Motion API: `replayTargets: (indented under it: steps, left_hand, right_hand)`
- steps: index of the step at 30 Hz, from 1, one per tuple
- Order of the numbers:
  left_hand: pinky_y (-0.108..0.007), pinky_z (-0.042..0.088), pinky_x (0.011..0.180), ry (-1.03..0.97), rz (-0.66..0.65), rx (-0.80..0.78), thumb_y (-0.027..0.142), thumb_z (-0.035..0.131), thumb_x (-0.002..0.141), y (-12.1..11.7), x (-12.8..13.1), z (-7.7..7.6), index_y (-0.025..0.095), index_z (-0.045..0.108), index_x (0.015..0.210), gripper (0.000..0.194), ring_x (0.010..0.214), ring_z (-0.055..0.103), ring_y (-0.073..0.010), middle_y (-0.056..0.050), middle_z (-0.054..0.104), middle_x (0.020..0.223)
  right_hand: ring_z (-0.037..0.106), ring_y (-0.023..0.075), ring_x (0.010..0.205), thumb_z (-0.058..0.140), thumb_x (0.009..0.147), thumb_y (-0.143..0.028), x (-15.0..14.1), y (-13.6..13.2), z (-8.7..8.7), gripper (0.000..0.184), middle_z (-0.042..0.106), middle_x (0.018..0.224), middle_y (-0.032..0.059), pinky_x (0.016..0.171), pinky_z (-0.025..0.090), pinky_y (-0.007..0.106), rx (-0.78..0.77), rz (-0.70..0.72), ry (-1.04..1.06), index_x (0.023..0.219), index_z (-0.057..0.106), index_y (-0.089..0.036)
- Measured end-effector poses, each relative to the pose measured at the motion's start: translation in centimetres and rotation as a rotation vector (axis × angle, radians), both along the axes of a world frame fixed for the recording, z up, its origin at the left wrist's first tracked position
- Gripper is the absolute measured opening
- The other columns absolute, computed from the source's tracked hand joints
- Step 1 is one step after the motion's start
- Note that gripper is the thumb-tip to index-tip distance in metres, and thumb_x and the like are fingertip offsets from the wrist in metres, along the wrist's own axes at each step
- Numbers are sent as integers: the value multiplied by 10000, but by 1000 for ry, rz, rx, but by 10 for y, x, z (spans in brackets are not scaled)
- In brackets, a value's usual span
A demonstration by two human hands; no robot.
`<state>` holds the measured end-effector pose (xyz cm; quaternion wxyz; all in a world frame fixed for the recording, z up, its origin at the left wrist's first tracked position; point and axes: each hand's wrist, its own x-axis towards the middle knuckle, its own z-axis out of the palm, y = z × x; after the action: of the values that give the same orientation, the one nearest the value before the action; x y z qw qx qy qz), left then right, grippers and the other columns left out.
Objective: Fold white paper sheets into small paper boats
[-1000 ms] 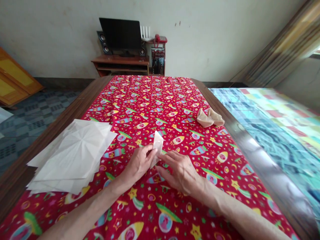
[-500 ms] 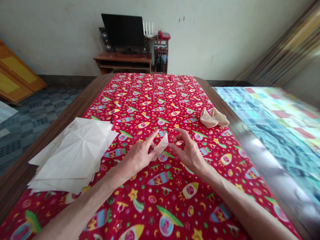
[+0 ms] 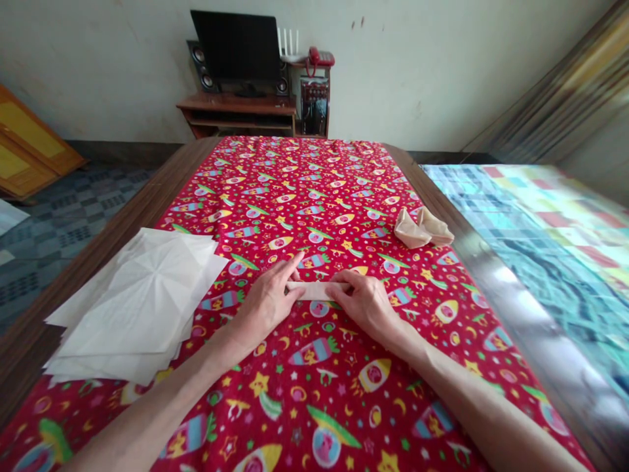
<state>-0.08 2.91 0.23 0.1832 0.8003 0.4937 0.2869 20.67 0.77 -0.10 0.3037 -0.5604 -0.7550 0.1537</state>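
A narrow folded strip of white paper [image 3: 315, 291] stretches level between my two hands, just over the red patterned cloth [image 3: 304, 387]. My left hand [image 3: 272, 292] pinches its left end between thumb and fingers, with the index finger pointing up and away. At the other end, my right hand [image 3: 362, 296] grips the strip with thumb and curled fingers. To the left lies a stack of creased white paper sheets [image 3: 132, 301], the top one marked with folds that radiate from a point. Two folded cream paper pieces [image 3: 423, 228] sit together toward the right edge of the cloth.
Brown wooden table edges [image 3: 170, 190] show on both sides of the cloth. Beyond the table, a monitor [image 3: 236, 49] stands on a small desk [image 3: 236, 108] with speakers and a red telephone [image 3: 320, 58]. A bed with a checked cover [image 3: 531, 242] is at the right.
The paper has turned from a tilted position to level. My right hand has closed on its right end, where before its fingers were apart. The view has shifted slightly.
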Motion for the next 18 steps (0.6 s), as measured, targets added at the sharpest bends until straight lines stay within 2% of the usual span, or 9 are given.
replayTargets:
  steps: [3,7,10,12,15,18]
  left_hand:
    - [-394,429,1008,146,-97,216,165,491,895,-10,2,-3,190,428,1372,481,1157,520,-226,-97,570,1228]
    - [-417,349,1093,292,-297,262,202,370,963,-26,4,-7,186,442,1359,403,1311,409,-208,-73,529,1355]
    - [-469,279,1122,411,-296,214,274,361,969,-36,3,-4,193,384,1400,439,1374,320,-227,-81,413,1454]
    - [-471,261,1127,462,-289,190,284,367,961,-40,-1,0,198,352,1419,466,1386,295,-228,-80,354,1485]
    - [-465,264,1127,488,-286,189,276,369,955,-44,-9,4,201,352,1420,471,1375,321,-219,-74,353,1483]
    - [-463,263,1128,510,-265,198,265,358,960,-46,-19,4,189,359,1415,461,1362,348,-211,-63,376,1470]
  right_hand:
    - [596,167,736,571,874,-304,1,-3,4,122,648,819,38,639,465,268,125,38,-152,905,642,-211]
    - [554,253,995,515,906,-236,2,-6,10,167,604,1140,121,793,475,395,299,115,-329,996,648,-193]
    - [546,247,1087,456,932,-176,4,-9,9,252,612,1197,120,869,469,434,343,342,-388,1128,614,-184]
    - [546,224,1141,436,940,-154,8,-12,7,297,615,1224,112,939,455,432,338,434,-405,1199,580,-170]
    - [515,215,1219,453,938,-169,14,-18,4,315,604,1263,90,1027,412,442,328,398,-406,1232,567,-176]
    - [527,213,1213,453,944,-192,18,-21,4,307,609,1260,75,1039,413,439,312,358,-404,1224,576,-181]
